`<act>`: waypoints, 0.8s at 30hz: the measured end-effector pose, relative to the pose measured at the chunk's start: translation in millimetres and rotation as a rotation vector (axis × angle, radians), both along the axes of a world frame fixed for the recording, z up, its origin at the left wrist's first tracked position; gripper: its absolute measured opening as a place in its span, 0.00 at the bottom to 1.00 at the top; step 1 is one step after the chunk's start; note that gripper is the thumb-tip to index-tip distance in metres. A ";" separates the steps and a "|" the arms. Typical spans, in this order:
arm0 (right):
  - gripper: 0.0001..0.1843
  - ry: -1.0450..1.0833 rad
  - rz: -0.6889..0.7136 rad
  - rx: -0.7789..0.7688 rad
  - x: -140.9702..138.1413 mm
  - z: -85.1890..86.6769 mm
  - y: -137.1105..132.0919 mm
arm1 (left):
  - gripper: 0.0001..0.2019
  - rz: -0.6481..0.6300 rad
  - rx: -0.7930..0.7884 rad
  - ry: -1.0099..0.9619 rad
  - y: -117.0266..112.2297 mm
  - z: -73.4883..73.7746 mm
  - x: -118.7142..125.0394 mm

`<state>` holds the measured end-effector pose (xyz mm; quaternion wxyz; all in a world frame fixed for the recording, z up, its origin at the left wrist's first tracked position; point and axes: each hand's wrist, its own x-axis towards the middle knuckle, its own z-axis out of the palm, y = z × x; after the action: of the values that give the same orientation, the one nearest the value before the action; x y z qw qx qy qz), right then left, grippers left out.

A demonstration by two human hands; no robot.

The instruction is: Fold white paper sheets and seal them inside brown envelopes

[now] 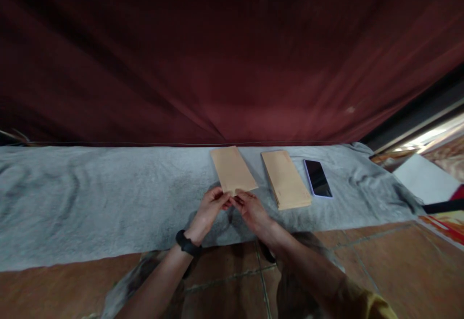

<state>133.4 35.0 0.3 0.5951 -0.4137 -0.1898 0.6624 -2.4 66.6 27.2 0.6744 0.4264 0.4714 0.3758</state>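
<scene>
A single tan paper envelope (232, 169) lies flat on the grey cloth (90, 198) in front of me. My left hand (209, 210), with a black band at the wrist, pinches its near edge. My right hand (252, 210) pinches the same edge from the right, fingertips almost meeting the left hand's. Both hands are closed on the envelope's near end. A stack of the same tan envelopes (286, 179) rests just to the right, untouched.
A dark phone (318, 178) lies face up right of the stack. A dark red curtain (232, 58) hangs behind the cloth. Brown floor tiles (380, 270) show in the foreground. White paper and colourful items (420, 179) sit at the far right.
</scene>
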 end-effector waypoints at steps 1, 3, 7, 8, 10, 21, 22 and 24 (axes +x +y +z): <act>0.16 0.021 0.012 -0.014 0.1 -1.8 -1.6 | 0.17 0.002 -0.015 0.028 1.2 -1.3 -2.0; 0.15 0.044 0.069 -0.050 2.3 -3.0 -4.8 | 0.16 0.000 -0.047 0.085 5.2 -4.2 -7.9; 0.20 -0.160 0.444 -0.099 11.1 3.7 -11.3 | 0.16 0.004 -0.077 0.163 13.2 -9.8 -20.9; 0.21 -0.261 0.502 -0.088 13.0 6.6 -12.6 | 0.16 0.014 -0.069 0.177 14.2 -10.9 -23.1; 0.23 -0.557 0.484 0.027 15.8 12.3 -14.9 | 0.17 0.036 -0.050 0.217 15.0 -12.8 -25.5; 0.34 -1.879 0.403 0.692 14.5 -14.8 -37.7 | 0.17 0.005 0.083 0.573 15.5 -13.0 -24.9; 0.35 -1.901 0.390 0.702 15.0 -17.3 -39.4 | 0.17 -0.013 0.118 0.640 15.2 -12.1 -25.4; 0.36 -1.930 0.364 0.713 16.7 -19.7 -42.1 | 0.18 -0.053 0.212 0.821 13.1 -9.4 -26.9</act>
<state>150.1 -7.1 -19.4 0.1696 -0.5326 -0.8284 0.0356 -29.2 79.7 17.7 0.3925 0.6196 0.6484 0.2041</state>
